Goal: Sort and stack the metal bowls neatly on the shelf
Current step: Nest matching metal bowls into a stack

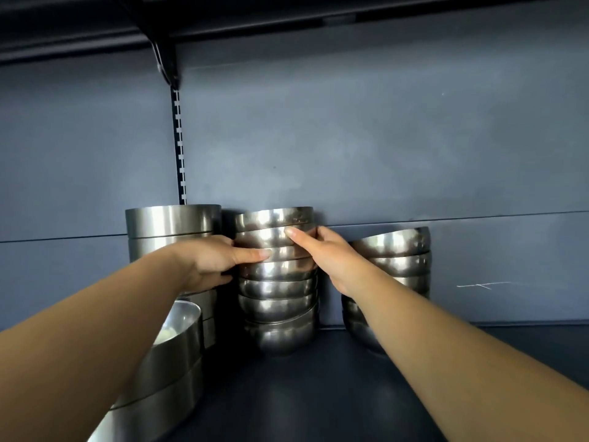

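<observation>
The tall stack of round bowls [278,275] stands in the middle of the frame on the dark shelf [318,393], and the left hand [212,261] and right hand [325,255] grip its upper part from both sides, fingers curled round it, probably to keep it straight. It is almost touching the stack of flat-sided bowls [172,228] on the left; the shorter stack [400,260] on the right stands apart, and open shelf lies at the lower middle.

Scene moderately dim, cool blue-grey cast; light appears to come from behind the camera, putting bright streaked glare on the stacked metal bowls [276,279] and a soft pale patch on the back panel [350,148]. Upper shelf underside [287,14] and shelf floor [302,393] fall into deep shadow. Wide-angle bowing visible at frame edges; detail overall soft, smeared, slightly noisy.
</observation>
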The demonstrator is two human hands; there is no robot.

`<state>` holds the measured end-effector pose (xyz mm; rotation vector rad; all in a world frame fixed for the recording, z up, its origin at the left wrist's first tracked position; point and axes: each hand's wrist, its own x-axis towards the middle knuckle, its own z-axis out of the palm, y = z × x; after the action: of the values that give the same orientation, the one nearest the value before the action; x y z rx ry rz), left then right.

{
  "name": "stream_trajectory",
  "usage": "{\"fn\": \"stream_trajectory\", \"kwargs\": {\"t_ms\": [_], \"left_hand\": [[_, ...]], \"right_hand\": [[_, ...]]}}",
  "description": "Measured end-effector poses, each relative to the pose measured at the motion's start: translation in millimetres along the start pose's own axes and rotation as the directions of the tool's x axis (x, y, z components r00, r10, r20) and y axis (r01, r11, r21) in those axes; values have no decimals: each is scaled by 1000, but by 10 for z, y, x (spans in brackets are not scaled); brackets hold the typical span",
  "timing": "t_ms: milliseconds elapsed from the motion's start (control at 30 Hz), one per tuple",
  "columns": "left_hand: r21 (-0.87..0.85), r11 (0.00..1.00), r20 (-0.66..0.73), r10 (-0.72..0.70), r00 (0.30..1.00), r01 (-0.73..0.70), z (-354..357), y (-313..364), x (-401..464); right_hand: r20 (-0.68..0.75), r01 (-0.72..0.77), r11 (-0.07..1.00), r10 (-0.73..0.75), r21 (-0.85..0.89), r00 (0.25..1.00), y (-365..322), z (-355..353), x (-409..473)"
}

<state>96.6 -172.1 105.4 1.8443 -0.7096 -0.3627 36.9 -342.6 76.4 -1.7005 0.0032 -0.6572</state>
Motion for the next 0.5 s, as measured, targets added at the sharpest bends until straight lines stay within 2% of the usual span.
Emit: {"fn": "stream_trajectory", "kwargs": {"t_ms": [233, 367, 500], "left_hand": [[25, 999, 6, -42, 999, 42, 40, -11, -5], [160, 986, -23, -42, 999, 45, 54, -43, -28], [157, 986, -65, -41, 997, 51, 17, -47, 32]], "right_hand": [[18, 32, 995, -34, 96, 999, 108, 8, -18], [9, -18, 999, 18, 36, 1000, 151, 41, -52], [-19, -35, 999, 36, 39, 999, 108, 63, -73]]}}
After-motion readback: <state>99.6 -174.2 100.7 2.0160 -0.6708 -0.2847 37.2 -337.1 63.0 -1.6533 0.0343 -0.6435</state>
